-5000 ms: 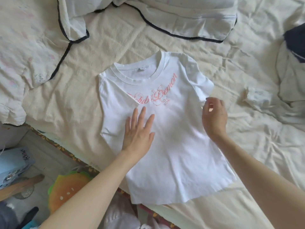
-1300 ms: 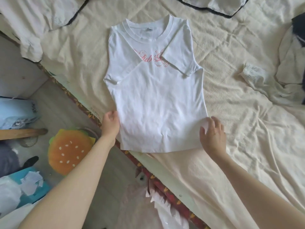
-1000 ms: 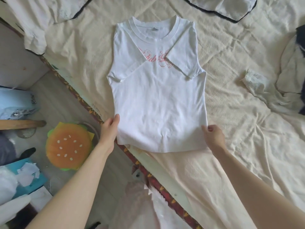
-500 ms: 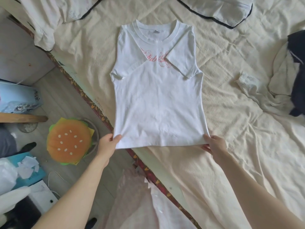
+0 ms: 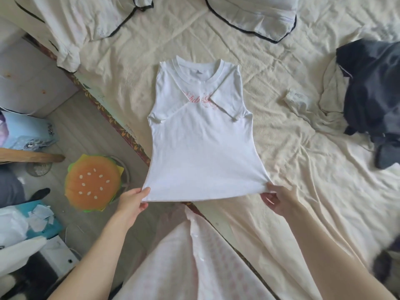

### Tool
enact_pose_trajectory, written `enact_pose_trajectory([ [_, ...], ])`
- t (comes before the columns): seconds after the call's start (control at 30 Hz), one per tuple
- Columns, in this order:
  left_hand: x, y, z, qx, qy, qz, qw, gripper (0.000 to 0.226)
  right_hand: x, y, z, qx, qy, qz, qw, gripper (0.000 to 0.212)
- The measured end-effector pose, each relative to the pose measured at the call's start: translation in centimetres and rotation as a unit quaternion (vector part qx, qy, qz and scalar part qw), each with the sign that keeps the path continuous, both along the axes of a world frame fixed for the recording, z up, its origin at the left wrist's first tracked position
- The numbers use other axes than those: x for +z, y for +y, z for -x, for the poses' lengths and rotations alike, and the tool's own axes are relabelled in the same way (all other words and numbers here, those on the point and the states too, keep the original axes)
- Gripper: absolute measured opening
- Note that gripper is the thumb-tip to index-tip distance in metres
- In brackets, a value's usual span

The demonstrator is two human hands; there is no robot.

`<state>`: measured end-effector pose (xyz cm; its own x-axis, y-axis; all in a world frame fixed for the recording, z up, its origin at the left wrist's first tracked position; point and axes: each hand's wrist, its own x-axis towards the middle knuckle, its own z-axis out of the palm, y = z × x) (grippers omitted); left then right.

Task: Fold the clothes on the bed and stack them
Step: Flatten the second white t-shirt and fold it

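A white T-shirt (image 5: 203, 148) with pink lettering is lying on the bed (image 5: 303, 169), sleeves folded inward, hem lifting.

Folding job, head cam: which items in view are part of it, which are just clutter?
Job:
white T-shirt, sleeves folded in
left hand and right hand, pinching its hem corners
dark garment, unfolded
bed

Clutter:
burger cushion on the floor
black-trimmed bedding

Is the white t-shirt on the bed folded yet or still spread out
Partly folded: the white t-shirt has both sleeves turned in over its chest, its body full length.
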<state>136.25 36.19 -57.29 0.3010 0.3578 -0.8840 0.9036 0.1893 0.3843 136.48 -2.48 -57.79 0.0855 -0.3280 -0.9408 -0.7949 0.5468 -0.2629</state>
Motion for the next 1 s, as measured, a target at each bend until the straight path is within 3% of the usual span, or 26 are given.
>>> enact_pose_trajectory([
  [0.13,0.6,0.0,1.2,0.018,0.011,-0.004,1.000,0.030,0.3,-0.2,2.4,-0.011,0.024,0.002,1.000,0.015],
  [0.3,1.6,-0.1,-2.3,0.016,-0.066,-0.018,0.997,0.017,1.2,0.7,-0.8,-0.056,-0.096,-0.017,0.994,0.004],
  [0.4,2.6,-0.3,-5.6,0.031,-0.112,-0.019,0.993,0.004,2.2,1.1,-4.0,-0.105,-0.156,-0.062,0.980,0.009],
  [0.5,3.3,-0.6,-9.3,0.059,-0.141,-0.023,0.988,0.006,2.8,0.8,-7.7,-0.153,-0.189,-0.085,0.966,0.011],
  [0.8,1.5,-1.1,-23.6,0.025,-0.186,-0.039,0.981,0.011,1.0,0.2,-21.6,-0.014,-0.252,0.011,0.968,0.008],
  [1.0,-3.4,-1.1,-28.7,-0.001,-0.173,-0.081,0.982,0.012,-3.1,0.5,-27.9,-0.019,-0.161,0.008,0.987,0.005],
])
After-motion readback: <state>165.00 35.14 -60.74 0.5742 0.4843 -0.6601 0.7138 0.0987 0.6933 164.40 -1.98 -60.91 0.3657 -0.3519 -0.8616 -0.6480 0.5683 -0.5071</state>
